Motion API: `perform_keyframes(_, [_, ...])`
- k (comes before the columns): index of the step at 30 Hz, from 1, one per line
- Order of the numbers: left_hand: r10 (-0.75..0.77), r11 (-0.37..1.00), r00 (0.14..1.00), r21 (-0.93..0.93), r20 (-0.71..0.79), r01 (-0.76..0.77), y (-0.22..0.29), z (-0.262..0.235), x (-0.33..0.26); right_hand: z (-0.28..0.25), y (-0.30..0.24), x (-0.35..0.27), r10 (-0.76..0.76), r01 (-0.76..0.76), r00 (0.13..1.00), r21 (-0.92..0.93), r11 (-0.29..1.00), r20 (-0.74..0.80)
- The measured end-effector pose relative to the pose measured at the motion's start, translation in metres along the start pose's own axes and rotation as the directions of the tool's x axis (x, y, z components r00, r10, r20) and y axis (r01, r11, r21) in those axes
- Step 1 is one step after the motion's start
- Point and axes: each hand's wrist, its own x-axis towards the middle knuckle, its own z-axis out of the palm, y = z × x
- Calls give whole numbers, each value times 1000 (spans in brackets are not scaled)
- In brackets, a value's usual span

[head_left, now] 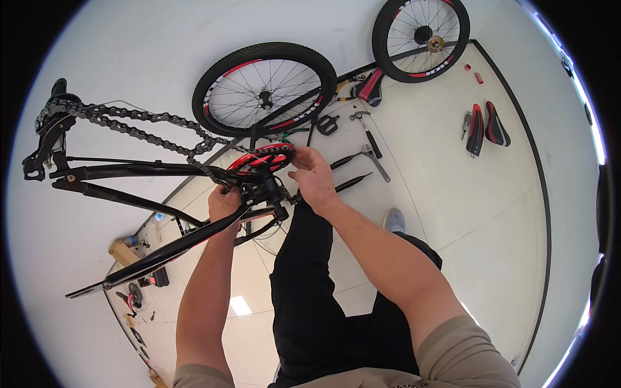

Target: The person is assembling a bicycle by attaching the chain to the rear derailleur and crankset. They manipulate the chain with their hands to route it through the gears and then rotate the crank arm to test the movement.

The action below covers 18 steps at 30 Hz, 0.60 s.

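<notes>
A black bicycle frame (129, 172) lies across the left of the view, with its red chainring (262, 157) in the middle. A loose black chain (129, 123) runs from the rear derailleur (48, 129) at the far left to the chainring. My left hand (223, 200) pinches the chain just left of the chainring, beside the black crank (265, 187). My right hand (314, 178) rests on the right edge of the chainring, fingers curled on it.
Two black wheels with red-white rims lean on the white wall: one (265, 87) behind the chainring, one (420, 39) at top right. On the floor lie a hammer (365, 129), a wrench (375, 160), a pedal (326, 123), saddles (485, 126) and small parts (139, 291).
</notes>
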Motion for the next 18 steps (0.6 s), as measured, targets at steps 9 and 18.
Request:
perform_keyframes(9, [101,993,993,70,-59,-97,-23,4,11,0,7,3,14,-15,1000,-52,999,-11])
perform_keyframes(18, [-55,986,996,156,-63,65,-8,2,2,-1,6,4,54,-54,999,-21,998,-3])
